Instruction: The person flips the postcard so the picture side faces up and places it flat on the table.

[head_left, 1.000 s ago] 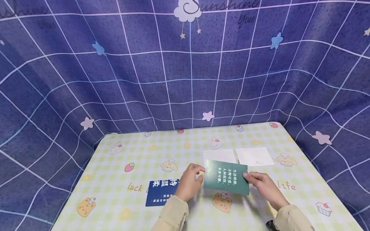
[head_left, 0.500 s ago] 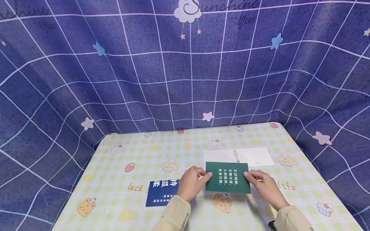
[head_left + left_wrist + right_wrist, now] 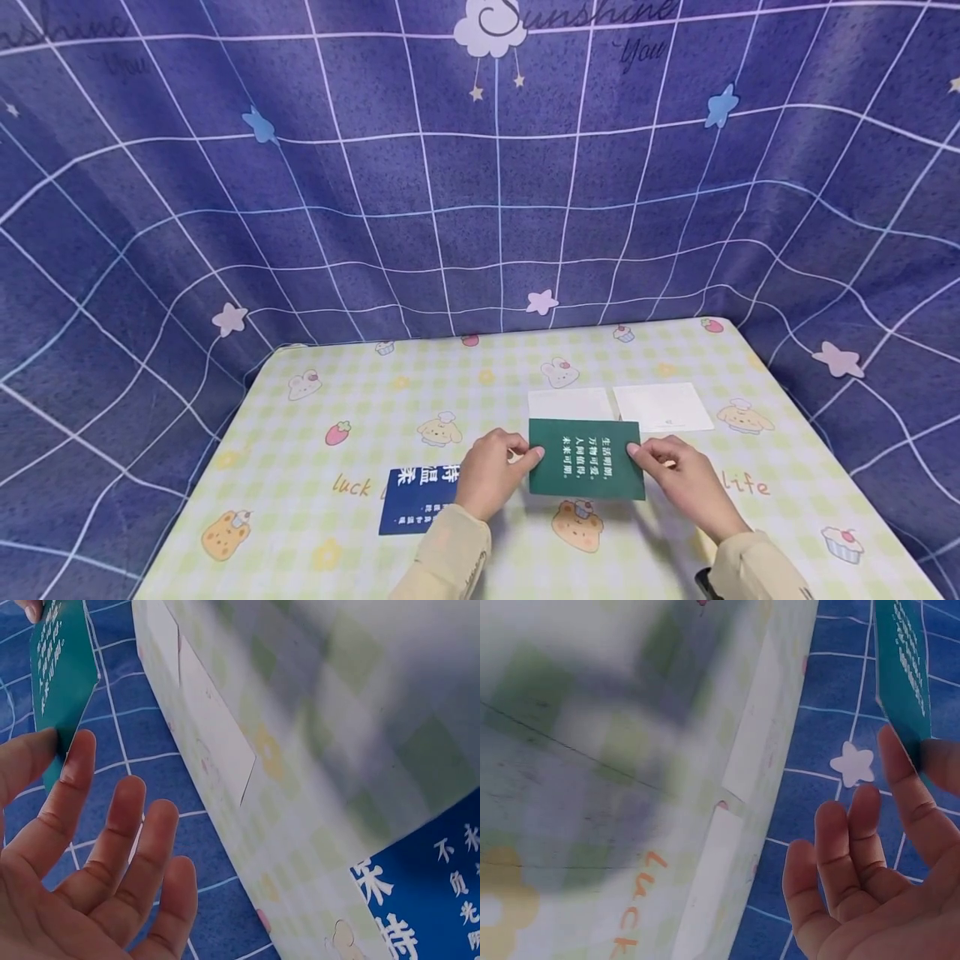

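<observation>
A green card [image 3: 587, 475] with several columns of white characters is held above the table between both hands. My left hand [image 3: 497, 473] pinches its left edge between thumb and index finger. On the opposite edge, my right hand [image 3: 686, 483] does the same. In the left wrist view, the thumb lies on the printed face of the green card [image 3: 64, 682] and the other fingers are spread. The right wrist view shows a similar pinch on the green card [image 3: 900, 675]. A blue card [image 3: 408, 504] with white characters lies left, partly hidden by my left hand.
Two white cards lie side by side behind the green one: the left white card [image 3: 570, 403], partly covered in this view, and the right white card [image 3: 663, 407]. The checked tablecloth [image 3: 262, 467] ends at a blue grid-patterned curtain [image 3: 375, 233].
My left hand has gone from touching the card's left edge to pinching it, thumb on the face. The green card has levelled out from its tilt and shifted slightly.
</observation>
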Demonstrator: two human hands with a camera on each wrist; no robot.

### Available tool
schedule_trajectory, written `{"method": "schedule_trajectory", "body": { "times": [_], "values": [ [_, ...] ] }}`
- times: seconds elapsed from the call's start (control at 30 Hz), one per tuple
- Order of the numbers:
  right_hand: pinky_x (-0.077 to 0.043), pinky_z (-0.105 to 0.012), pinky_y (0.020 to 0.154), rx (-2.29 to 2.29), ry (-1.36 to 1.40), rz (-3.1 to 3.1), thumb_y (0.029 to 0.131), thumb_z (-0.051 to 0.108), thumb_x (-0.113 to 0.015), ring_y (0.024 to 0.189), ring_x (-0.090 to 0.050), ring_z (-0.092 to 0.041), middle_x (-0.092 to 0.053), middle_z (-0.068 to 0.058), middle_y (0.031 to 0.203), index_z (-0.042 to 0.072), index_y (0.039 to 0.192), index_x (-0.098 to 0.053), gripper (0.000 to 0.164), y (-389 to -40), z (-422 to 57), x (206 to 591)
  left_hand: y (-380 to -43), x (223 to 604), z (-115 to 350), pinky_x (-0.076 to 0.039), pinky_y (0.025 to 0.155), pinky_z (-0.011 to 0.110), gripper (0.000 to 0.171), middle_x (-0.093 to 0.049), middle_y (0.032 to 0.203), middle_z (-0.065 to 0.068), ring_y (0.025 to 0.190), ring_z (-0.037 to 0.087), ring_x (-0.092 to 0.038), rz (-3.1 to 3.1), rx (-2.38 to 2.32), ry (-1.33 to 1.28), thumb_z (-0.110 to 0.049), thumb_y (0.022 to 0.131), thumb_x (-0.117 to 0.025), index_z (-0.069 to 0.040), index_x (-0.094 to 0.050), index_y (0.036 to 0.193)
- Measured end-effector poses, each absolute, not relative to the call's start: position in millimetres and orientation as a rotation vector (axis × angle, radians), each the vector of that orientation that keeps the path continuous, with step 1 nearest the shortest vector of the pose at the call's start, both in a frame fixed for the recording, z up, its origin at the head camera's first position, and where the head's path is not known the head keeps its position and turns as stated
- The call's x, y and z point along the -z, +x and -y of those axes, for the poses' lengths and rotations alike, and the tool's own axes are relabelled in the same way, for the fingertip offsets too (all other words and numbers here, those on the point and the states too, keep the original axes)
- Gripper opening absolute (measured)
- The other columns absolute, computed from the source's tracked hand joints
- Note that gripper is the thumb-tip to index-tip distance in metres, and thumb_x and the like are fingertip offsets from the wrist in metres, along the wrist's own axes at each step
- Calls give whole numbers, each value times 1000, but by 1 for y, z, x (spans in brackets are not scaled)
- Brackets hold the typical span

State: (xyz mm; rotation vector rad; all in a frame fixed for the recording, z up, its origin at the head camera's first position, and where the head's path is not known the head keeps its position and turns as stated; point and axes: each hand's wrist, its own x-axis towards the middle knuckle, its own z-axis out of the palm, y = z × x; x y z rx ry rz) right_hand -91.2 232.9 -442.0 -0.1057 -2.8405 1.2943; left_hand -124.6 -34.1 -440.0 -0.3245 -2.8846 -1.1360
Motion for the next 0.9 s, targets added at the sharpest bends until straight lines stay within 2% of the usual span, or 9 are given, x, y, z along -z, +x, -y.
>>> {"method": "schedule_trajectory", "body": {
  "times": [0.1,0.33,0.53,0.9],
  "values": [
    [-48,-39,85,-1262,-88,2830,99,38,-67,96,-61,-20,-66,-2,104,17,85,-72,26,-93,-231,439,-125,437,36,-50,71,35,21,-65,87,-4,86,23,-64,2888,1128,-310,-36,91,-76,-17,-76,83],
    [-48,-36,79,-1248,-67,2846,98,38,-68,92,-60,-18,-66,0,101,17,84,-72,25,-96,-227,436,-126,434,40,-50,71,34,20,-65,89,-4,85,19,-63,2896,1103,-274,-37,91,-76,-18,-77,84],
    [-47,-38,79,-1230,-61,2865,97,38,-68,92,-59,-19,-66,-1,100,17,84,-72,25,-97,-224,435,-124,434,41,-50,70,36,20,-66,89,1,82,18,-61,2895,1084,-267,-34,89,-78,-16,-78,81],
    [-47,-38,79,-1222,-55,2877,97,37,-70,91,-59,-18,-67,-2,102,17,83,-73,25,-98,-217,435,-125,436,46,-47,67,34,21,-66,88,2,73,12,-55,2888,1063,-225,-34,88,-79,-15,-76,79]
  ]
}}
